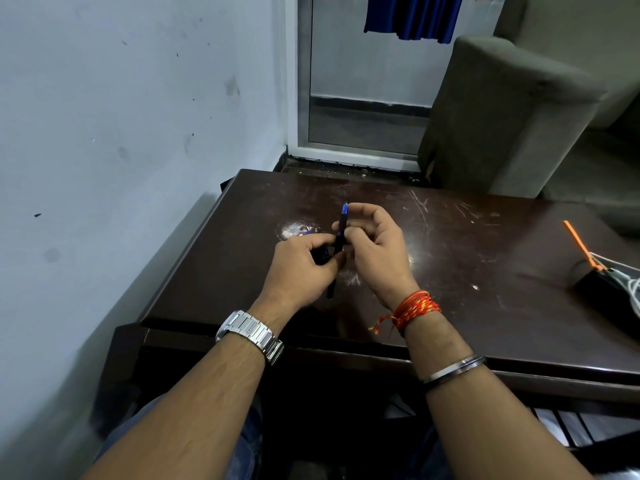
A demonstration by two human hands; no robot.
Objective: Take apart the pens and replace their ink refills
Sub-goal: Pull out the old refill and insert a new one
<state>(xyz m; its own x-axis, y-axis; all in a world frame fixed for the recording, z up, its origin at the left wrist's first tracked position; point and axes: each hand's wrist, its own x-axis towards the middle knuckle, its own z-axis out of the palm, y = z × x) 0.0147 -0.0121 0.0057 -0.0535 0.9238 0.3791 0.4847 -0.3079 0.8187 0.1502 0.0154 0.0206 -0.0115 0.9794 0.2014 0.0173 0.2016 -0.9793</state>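
Observation:
A dark pen (340, 233) with a blue end stands nearly upright above the dark brown table (467, 258), its blue end pointing away from me. My right hand (375, 252) pinches the pen's middle with thumb and fingers. My left hand (301, 265) closes around the pen's lower part, and a small dark and blue pen piece (322, 252) shows between its fingers. The pen's lower tip sticks out below both hands. Whether the piece in my left hand is joined to the pen is hidden.
A black box (604, 291) with white cables and an orange pen (580, 245) lies at the table's right edge. A grey sofa arm (502, 116) stands behind the table. A white wall runs along the left, and a glass door is at the back.

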